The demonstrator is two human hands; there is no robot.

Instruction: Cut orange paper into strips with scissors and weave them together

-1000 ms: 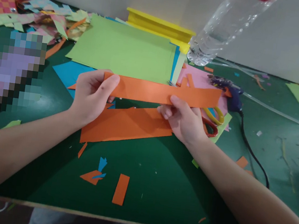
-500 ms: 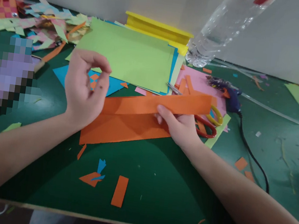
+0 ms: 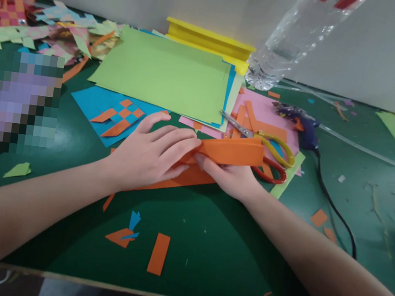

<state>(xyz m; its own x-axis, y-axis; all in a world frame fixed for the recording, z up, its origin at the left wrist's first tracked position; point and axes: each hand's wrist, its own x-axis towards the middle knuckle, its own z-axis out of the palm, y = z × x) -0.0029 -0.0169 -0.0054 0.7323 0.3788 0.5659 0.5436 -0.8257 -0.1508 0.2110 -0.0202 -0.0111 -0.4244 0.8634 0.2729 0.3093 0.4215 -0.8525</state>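
Orange strip (image 3: 235, 151) — pinched in right hand (image 3: 233, 178), left hand (image 3: 149, 154) against it — left's grip unclear.

Green table (image 3: 212, 257) before grey wall (image 3: 217, 0)

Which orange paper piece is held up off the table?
The orange strip pinched in the right hand; the wider orange sheet below it and the small orange rectangle toward the front lie on the table.

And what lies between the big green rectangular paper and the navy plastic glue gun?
Head view: a blue paper edge, a pale paper edge, then pink paper bearing orange paper strips.
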